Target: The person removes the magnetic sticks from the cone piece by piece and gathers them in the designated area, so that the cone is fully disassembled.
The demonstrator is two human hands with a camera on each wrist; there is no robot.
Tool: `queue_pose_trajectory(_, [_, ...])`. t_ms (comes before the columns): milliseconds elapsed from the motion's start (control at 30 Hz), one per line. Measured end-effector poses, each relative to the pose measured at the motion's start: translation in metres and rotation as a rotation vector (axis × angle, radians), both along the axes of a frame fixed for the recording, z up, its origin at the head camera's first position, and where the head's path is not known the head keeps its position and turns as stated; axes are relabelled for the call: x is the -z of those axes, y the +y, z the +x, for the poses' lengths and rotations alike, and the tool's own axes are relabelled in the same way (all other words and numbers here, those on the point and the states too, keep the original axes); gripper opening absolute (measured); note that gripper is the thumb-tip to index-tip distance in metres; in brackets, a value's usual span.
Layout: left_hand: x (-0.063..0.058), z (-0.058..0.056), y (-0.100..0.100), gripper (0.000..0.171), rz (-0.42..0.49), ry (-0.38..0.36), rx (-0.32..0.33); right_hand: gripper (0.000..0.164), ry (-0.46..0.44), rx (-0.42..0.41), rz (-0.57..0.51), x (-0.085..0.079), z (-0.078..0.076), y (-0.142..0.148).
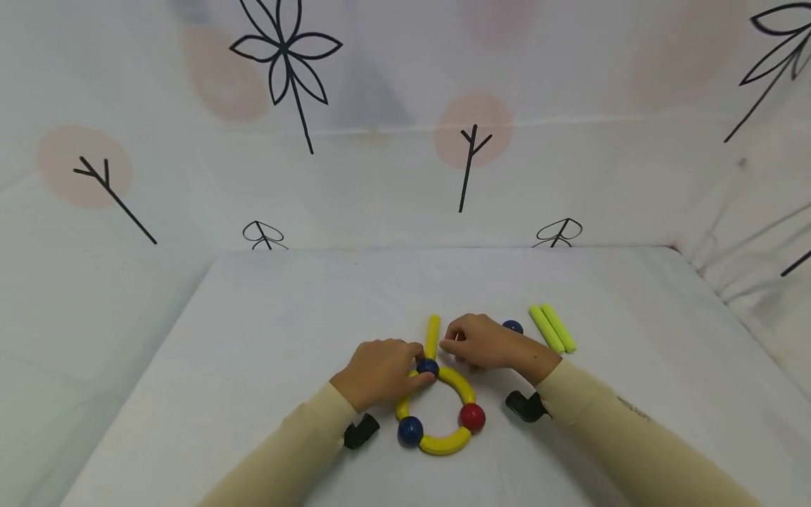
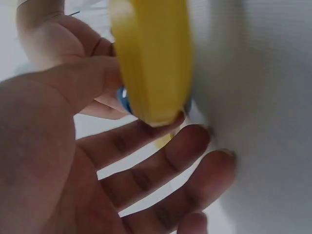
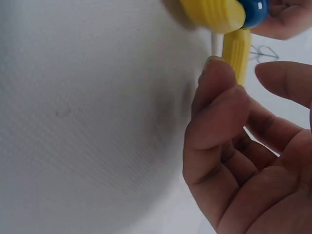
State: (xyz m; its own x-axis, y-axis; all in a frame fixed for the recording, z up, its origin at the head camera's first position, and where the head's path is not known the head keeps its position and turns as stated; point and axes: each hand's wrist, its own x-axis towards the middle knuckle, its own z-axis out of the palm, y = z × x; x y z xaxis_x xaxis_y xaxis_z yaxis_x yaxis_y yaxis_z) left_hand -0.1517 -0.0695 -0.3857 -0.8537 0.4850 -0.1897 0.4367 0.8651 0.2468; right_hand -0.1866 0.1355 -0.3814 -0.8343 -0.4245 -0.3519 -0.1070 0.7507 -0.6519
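Observation:
A ring of yellow curved rods lies on the white table, joined by a red ball, a blue ball at lower left and another blue ball at the top. From that top ball a straight yellow rod points away from me. My left hand pinches the top ball between thumb and forefinger; in the left wrist view a curved rod covers most of it. Just right of the straight rod is my right hand, fingers loosely bent, holding nothing in the right wrist view.
Beyond my right wrist a loose blue ball is partly hidden. Two yellow-green rods lie side by side to the right of it. Dark devices sit under both wrists. A patterned white cloth wall stands behind the table.

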Motion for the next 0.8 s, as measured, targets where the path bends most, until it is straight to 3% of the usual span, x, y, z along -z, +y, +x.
queue_pose_trajectory(167, [-0.002,0.0,0.004,0.046,-0.022,0.001,0.025,0.029,-0.026,0.077,0.034,0.004,-0.004,-0.006])
queue_pose_trajectory(467, [-0.002,0.001,0.005,0.042,-0.068,0.077,0.072,0.049,0.003,0.166,0.115,0.014,-0.006,-0.015])
queue_pose_trajectory(600, [-0.002,0.003,0.005,0.04,-0.069,0.114,0.081,0.047,0.013,0.177,0.112,0.016,-0.006,-0.016])
queue_pose_trajectory(800, [-0.003,0.004,0.007,0.04,-0.029,0.063,0.081,0.034,-0.025,0.196,0.042,0.018,-0.008,-0.014])
